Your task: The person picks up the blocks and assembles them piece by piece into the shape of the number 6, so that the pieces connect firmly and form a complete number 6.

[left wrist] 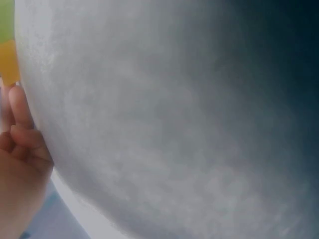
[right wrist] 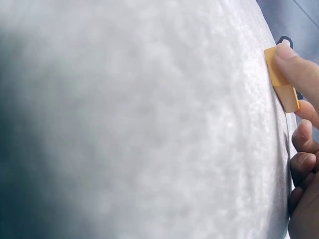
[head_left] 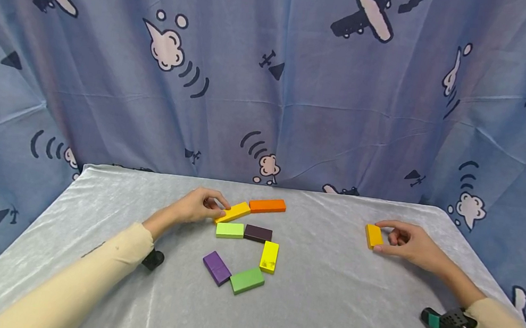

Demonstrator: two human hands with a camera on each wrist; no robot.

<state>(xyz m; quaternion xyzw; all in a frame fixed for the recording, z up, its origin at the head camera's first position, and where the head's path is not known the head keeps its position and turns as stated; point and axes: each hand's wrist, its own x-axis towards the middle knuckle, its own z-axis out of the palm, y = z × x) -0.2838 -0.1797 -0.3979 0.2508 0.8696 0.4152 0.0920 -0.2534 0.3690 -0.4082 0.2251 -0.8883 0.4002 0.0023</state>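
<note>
In the head view my left hand (head_left: 201, 205) pinches the near left end of a golden-yellow block (head_left: 237, 212) between thumb and fingertips. That block's far end meets an orange block (head_left: 268, 206). The left wrist view catches only part of the hand (left wrist: 22, 149) and the yellow block's end (left wrist: 9, 62). Off to the right, my right hand (head_left: 410, 245) holds another golden-yellow block (head_left: 373, 236), thumb at its near end and index finger at its far end. The right wrist view shows the thumb over this block (right wrist: 281, 82), the other fingers curled.
Below the left hand's block lie a lime block (head_left: 230, 230) and a dark brown block (head_left: 258, 233), end to end. Nearer are a bright yellow block (head_left: 270, 257), a green block (head_left: 247, 280) and a purple block (head_left: 217, 267). A patterned blue curtain (head_left: 231, 102) hangs behind the cloth-covered table (head_left: 316, 298).
</note>
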